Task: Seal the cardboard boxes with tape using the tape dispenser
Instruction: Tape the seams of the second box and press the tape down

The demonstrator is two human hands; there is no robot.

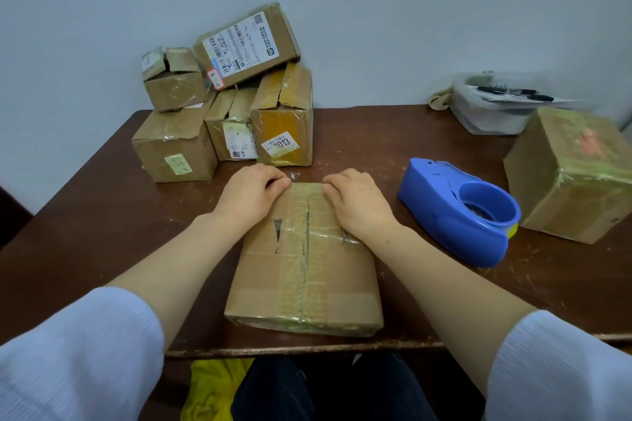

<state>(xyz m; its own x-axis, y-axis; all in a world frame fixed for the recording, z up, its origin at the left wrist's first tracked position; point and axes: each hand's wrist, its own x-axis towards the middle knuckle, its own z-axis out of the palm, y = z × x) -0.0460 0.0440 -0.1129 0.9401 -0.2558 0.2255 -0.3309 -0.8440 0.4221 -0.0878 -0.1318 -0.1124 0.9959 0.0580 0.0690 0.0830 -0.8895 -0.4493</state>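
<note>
I see a taped cardboard box point(304, 270) lying flat at the near middle of the brown table point(102, 215). My left hand point(251, 195) and right hand point(355, 202) grip its far end, fingers curled over that edge. The blue tape dispenser point(458, 212) sits just to its right, untouched.

I see both bare forearms reaching forward and angling in. Left hand point(251, 196) and right hand point(357, 205) sit knuckles-up, near each other, fingers curled over the far edge of the cardboard box point(304, 277).
</note>
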